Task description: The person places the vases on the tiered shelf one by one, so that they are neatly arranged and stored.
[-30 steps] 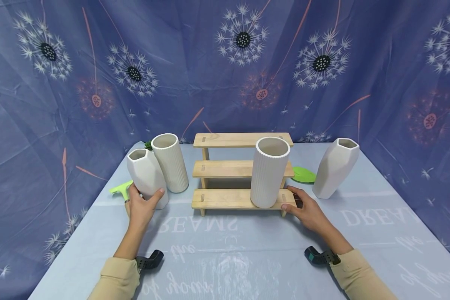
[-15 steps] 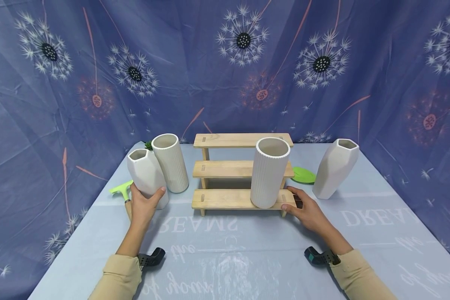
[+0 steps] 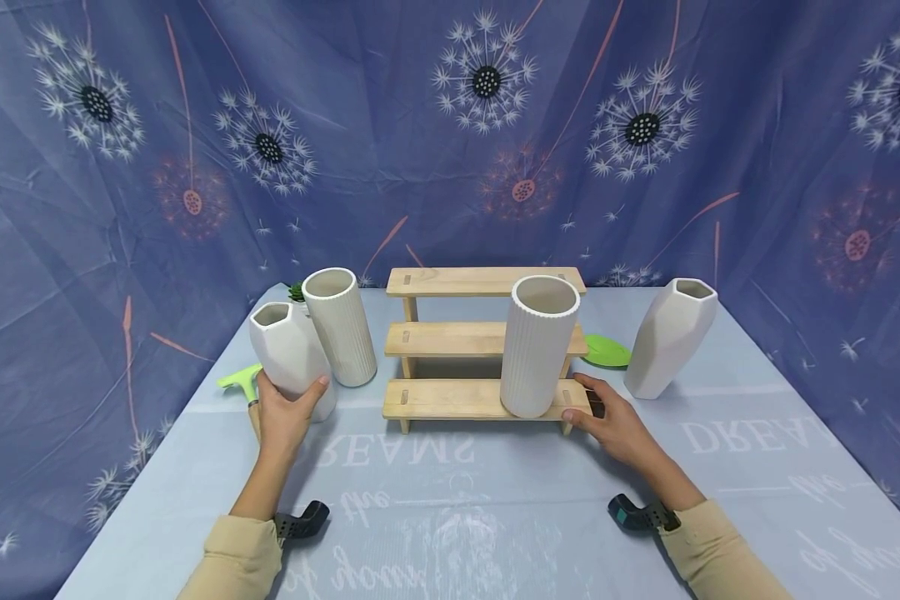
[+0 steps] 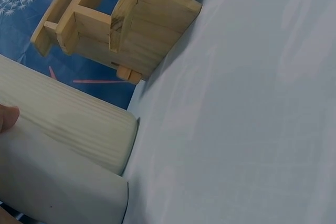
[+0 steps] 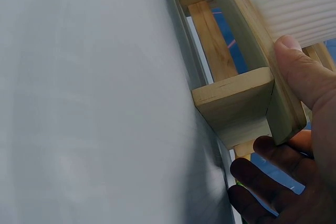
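Observation:
At the left, my left hand (image 3: 288, 414) grips the lower part of a white faceted vase (image 3: 288, 346), thumb on its near right side. The left wrist view shows that vase (image 4: 63, 182) close beside a ribbed white vase (image 4: 79, 124), and only a thumb tip of the hand. My right hand (image 3: 611, 419) pinches the right end of the bottom step on a three-step wooden shelf (image 3: 442, 398). Its thumb lies on top, fingers under the plank (image 5: 289, 103), in the right wrist view. A second ribbed vase (image 3: 538, 350) stands on that bottom step, near the hand.
Another faceted vase (image 3: 669, 340) stands at the right, with a green leaf-shaped piece (image 3: 606, 351) behind it. Left of my left hand lies a green-headed tool (image 3: 243, 382) with a wooden handle. Green plant leaves (image 3: 296, 292) show behind the left vases. A patterned curtain (image 3: 390, 125) backs the table.
The faceted vase in my left hand has shifted slightly left and toward me at its top. My right hand, the shelf and the other vases stay put.

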`<state>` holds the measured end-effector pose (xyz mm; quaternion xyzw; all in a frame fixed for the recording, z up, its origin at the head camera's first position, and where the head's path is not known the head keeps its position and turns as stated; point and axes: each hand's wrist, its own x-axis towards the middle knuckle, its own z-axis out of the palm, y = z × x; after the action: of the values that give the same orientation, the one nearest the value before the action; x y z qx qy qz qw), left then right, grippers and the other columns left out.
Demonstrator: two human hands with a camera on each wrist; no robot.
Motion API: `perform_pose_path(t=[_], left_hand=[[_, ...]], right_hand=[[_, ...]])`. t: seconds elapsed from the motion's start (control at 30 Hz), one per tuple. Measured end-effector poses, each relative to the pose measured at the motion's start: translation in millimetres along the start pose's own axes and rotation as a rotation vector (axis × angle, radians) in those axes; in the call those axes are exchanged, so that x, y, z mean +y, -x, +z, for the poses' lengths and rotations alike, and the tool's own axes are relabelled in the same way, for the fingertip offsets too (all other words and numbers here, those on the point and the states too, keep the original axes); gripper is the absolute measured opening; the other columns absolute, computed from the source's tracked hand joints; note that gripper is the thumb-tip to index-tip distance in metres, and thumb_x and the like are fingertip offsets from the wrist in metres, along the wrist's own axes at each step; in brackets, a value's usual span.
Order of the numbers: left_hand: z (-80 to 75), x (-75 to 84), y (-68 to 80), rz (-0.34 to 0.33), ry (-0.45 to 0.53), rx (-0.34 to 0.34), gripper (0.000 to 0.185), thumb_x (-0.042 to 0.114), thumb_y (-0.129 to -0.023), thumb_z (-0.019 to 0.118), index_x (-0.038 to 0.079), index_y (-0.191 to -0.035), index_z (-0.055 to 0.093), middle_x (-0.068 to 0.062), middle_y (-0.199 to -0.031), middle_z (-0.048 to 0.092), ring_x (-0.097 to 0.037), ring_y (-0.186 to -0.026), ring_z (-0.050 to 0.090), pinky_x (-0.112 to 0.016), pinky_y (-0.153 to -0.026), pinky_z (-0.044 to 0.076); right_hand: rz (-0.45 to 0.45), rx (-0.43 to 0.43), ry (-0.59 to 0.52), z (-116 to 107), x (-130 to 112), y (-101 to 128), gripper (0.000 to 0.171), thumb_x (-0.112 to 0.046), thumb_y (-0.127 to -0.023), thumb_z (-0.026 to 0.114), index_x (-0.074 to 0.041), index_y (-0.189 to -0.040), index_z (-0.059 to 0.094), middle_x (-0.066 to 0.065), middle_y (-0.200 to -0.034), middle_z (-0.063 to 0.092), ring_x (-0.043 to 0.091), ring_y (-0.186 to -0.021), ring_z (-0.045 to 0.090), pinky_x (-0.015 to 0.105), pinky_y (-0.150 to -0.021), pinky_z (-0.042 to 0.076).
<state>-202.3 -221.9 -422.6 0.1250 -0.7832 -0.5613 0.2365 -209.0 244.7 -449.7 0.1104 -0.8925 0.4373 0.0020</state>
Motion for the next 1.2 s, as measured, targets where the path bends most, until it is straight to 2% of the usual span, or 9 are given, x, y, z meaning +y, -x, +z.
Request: perform_pose_path(t=[0.23, 0.5, 0.63, 0.83, 1.03, 1.2], left_hand=[[-5.0, 4.6, 8.7, 0.002, -0.058, 0.04, 0.08, 0.023, -0.076, 0.078, 0.004, -0.139, 0.031, -0.024, -0.135, 0.047, -0.035, -0.124, 0.045, -0.05, -0.104, 0.034], [-8.1, 15.6, 18.9, 0.013, 0.042, 0.006, 0.078, 0.015, -0.076, 0.077, 0.004, -0.138, 0.031, -0.019, -0.135, 0.047, -0.031, -0.124, 0.045, -0.051, -0.104, 0.034], [-8.3, 23.6, 24.6, 0.029, 0.064, -0.007, 0.075, 0.013, -0.076, 0.077, 0.004, -0.136, 0.033, -0.015, -0.132, 0.047, -0.026, -0.121, 0.047, -0.046, -0.1, 0.037], [-6.3, 38.3, 34.2, 0.017, 0.057, -0.048, 0.074, 0.016, -0.079, 0.076, 0.009, -0.138, 0.034, -0.008, -0.128, 0.045, -0.012, -0.113, 0.043, -0.027, -0.089, 0.037], [-2.7, 50.6, 39.9, 0.034, 0.071, -0.115, 0.073, 0.015, -0.08, 0.075, 0.01, -0.139, 0.032, -0.001, -0.127, 0.047, -0.007, -0.107, 0.046, -0.019, -0.083, 0.04], [1.5, 60.6, 43.2, 0.053, 0.067, -0.164, 0.073, 0.016, -0.079, 0.076, 0.011, -0.139, 0.033, -0.002, -0.129, 0.049, -0.01, -0.109, 0.047, -0.016, -0.079, 0.043]], right_hand=[[-0.003, 0.006, 0.006, -1.1, -3.6, 2.2, 0.075, -0.037, -0.087, 0.066, -0.005, -0.145, 0.033, 0.024, -0.133, 0.051, 0.037, -0.113, 0.057, 0.039, -0.084, 0.05], [-0.001, 0.007, 0.018, -0.4, -2.4, 1.5, 0.075, -0.039, -0.087, 0.066, -0.005, -0.145, 0.033, 0.024, -0.132, 0.052, 0.036, -0.112, 0.058, 0.038, -0.084, 0.051], [0.001, 0.007, 0.016, 0.0, -1.3, 0.7, 0.076, -0.04, -0.086, 0.066, -0.005, -0.145, 0.033, 0.023, -0.131, 0.052, 0.036, -0.112, 0.058, 0.037, -0.084, 0.051], [0.0, 0.006, 0.016, -1.2, -3.8, 1.3, 0.075, -0.039, -0.086, 0.066, -0.006, -0.145, 0.033, 0.023, -0.132, 0.051, 0.035, -0.112, 0.058, 0.034, -0.082, 0.05], [-0.002, 0.008, 0.018, -0.6, -1.9, 0.9, 0.074, -0.038, -0.087, 0.066, -0.006, -0.144, 0.034, 0.024, -0.132, 0.052, 0.035, -0.112, 0.058, 0.031, -0.082, 0.05], [0.002, 0.008, 0.02, -0.8, -1.9, 1.2, 0.075, -0.038, -0.086, 0.066, -0.006, -0.145, 0.033, 0.023, -0.132, 0.052, 0.034, -0.112, 0.058, 0.029, -0.081, 0.05]])
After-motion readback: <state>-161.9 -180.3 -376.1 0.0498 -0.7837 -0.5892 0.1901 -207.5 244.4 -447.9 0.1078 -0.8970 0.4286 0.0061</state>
